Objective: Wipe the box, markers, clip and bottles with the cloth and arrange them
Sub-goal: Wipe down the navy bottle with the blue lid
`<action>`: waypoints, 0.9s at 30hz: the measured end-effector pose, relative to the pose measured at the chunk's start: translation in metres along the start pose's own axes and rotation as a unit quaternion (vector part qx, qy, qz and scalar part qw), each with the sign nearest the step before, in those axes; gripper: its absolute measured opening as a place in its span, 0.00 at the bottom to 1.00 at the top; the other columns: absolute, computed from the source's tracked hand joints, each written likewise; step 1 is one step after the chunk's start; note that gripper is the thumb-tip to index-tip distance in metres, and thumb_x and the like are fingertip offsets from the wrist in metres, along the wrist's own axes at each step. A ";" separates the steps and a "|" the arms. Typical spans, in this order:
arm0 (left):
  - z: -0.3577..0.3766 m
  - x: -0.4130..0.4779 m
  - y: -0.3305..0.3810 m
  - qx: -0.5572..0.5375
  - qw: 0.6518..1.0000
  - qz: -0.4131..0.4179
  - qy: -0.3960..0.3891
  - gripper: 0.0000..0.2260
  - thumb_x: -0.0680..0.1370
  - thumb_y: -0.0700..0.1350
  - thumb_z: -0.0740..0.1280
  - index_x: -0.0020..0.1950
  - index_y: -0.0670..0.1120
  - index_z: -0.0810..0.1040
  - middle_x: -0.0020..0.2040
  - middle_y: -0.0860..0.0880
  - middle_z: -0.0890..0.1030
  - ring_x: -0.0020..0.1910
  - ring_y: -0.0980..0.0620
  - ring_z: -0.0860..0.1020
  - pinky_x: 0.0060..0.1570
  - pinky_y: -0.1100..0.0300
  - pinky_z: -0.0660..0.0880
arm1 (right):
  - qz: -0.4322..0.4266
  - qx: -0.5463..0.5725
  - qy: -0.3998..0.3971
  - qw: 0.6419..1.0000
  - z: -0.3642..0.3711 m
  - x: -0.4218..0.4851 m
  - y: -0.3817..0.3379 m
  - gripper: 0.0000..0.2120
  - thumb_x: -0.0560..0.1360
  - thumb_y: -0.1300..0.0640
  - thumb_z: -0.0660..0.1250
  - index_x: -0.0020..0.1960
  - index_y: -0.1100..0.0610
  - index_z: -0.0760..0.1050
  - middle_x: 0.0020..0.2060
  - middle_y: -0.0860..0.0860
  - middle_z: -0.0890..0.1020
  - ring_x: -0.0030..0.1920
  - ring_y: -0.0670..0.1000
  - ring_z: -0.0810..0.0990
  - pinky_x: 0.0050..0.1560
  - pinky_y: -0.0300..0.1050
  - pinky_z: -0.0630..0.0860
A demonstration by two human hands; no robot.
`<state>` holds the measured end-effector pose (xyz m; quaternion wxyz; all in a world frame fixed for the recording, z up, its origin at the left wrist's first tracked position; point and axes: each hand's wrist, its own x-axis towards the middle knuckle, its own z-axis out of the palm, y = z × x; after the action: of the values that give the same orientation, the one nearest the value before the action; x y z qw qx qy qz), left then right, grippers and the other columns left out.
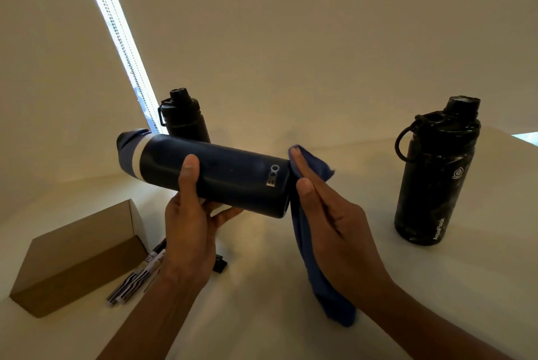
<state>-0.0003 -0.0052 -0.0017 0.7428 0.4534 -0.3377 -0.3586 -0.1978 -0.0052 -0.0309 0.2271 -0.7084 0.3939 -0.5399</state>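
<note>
My left hand (189, 214) grips a dark navy bottle (227, 176) with a pale band near its cap, held sideways above the table. My right hand (323, 211) presses a blue cloth (313, 266) flat against the bottle's base; the cloth hangs down to the table. One black bottle (433, 173) stands upright at the right, another black bottle (183, 116) stands behind the held one. A brown cardboard box (78, 257) lies at the left, with markers (136, 281) beside it. A black clip (219, 263) peeks out from behind my left wrist.
The white table (407, 287) carries everything. A bright strip of window blind (116, 30) runs down the wall behind.
</note>
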 end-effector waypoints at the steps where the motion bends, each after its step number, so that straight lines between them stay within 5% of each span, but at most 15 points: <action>1: -0.001 0.001 0.000 0.012 1.000 0.011 0.005 0.20 0.73 0.66 0.64 0.59 0.57 0.76 0.56 0.51 0.86 0.56 0.48 0.86 0.49 0.51 0.84 | -0.007 0.049 -0.022 0.999 -0.001 0.004 -0.001 0.16 0.87 0.45 0.56 0.64 0.51 0.78 0.37 0.27 0.71 0.36 0.30 0.73 0.41 0.21 0.69; 3: -0.003 0.002 0.000 0.027 0.999 0.028 0.014 0.20 0.72 0.67 0.64 0.57 0.57 0.76 0.50 0.57 0.87 0.54 0.52 0.86 0.49 0.52 0.84 | -0.045 -0.009 -0.050 0.998 -0.004 0.003 -0.006 0.14 0.86 0.49 0.59 0.65 0.53 0.79 0.40 0.27 0.74 0.39 0.30 0.75 0.44 0.23 0.71; 5: -0.004 0.003 0.000 0.033 0.999 0.035 0.020 0.17 0.73 0.66 0.65 0.56 0.57 0.76 0.45 0.62 0.87 0.49 0.56 0.87 0.44 0.56 0.84 | -0.067 0.005 -0.055 0.996 -0.002 0.004 -0.006 0.15 0.87 0.53 0.59 0.71 0.49 0.77 0.54 0.32 0.80 0.54 0.29 0.76 0.56 0.26 0.72; 7: -0.005 0.004 0.002 0.029 0.998 0.038 0.031 0.14 0.76 0.64 0.65 0.55 0.58 0.76 0.42 0.65 0.86 0.46 0.59 0.87 0.40 0.60 0.84 | -0.115 -0.017 -0.061 0.991 0.002 0.006 -0.004 0.19 0.86 0.56 0.59 0.76 0.50 0.71 0.69 0.39 0.77 0.69 0.34 0.72 0.68 0.33 0.70; 11: -0.009 0.006 0.008 0.017 0.998 0.037 0.050 0.10 0.81 0.62 0.64 0.55 0.58 0.75 0.44 0.64 0.86 0.47 0.60 0.87 0.39 0.62 0.83 | -0.198 -0.067 -0.109 0.972 0.006 0.004 0.001 0.21 0.85 0.59 0.59 0.78 0.50 0.67 0.75 0.41 0.70 0.75 0.40 0.67 0.74 0.37 0.65; 14: -0.013 0.009 0.011 0.010 0.997 0.043 0.057 0.09 0.82 0.60 0.63 0.57 0.57 0.76 0.45 0.63 0.87 0.49 0.58 0.87 0.41 0.59 0.84 | -0.215 -0.085 -0.112 0.966 0.009 0.005 0.006 0.22 0.85 0.58 0.58 0.78 0.49 0.67 0.74 0.42 0.73 0.74 0.39 0.69 0.73 0.35 0.66; 18: -0.015 0.009 0.013 -0.002 0.997 0.040 0.063 0.09 0.82 0.60 0.64 0.58 0.58 0.76 0.49 0.60 0.87 0.54 0.54 0.86 0.45 0.55 0.85 | -0.179 -0.179 -0.206 0.945 0.011 0.012 0.024 0.18 0.85 0.52 0.57 0.73 0.54 0.72 0.54 0.52 0.85 0.49 0.38 0.79 0.59 0.30 0.73; 21: -0.018 0.008 0.020 -0.027 0.997 0.037 0.054 0.13 0.80 0.63 0.64 0.60 0.60 0.75 0.59 0.54 0.85 0.57 0.53 0.85 0.44 0.57 0.84 | -0.159 -0.142 -0.264 0.941 0.007 0.013 0.026 0.19 0.86 0.57 0.59 0.75 0.49 0.72 0.68 0.42 0.79 0.67 0.39 0.76 0.68 0.33 0.69; 24: -0.018 0.009 0.026 0.025 0.996 0.077 0.024 0.14 0.77 0.63 0.64 0.59 0.58 0.76 0.52 0.58 0.87 0.54 0.56 0.86 0.41 0.62 0.83 | -0.093 -0.096 -0.156 0.979 -0.005 0.016 0.032 0.15 0.85 0.49 0.60 0.68 0.40 0.78 0.54 0.29 0.82 0.55 0.32 0.79 0.55 0.26 0.72; 27: -0.021 0.010 0.025 0.114 0.987 0.115 -0.013 0.22 0.75 0.62 0.68 0.66 0.57 0.75 0.51 0.62 0.86 0.52 0.58 0.86 0.40 0.68 0.80 | 0.028 -0.076 -0.105 0.991 -0.012 0.028 0.048 0.26 0.78 0.31 0.60 0.64 0.48 0.80 0.47 0.44 0.85 0.49 0.44 0.84 0.45 0.29 0.74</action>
<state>0.0276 0.0033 0.0157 0.7181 0.4882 -0.4360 -0.2361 -0.2217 -0.0549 -0.0467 0.2276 -0.7649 0.4275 -0.4248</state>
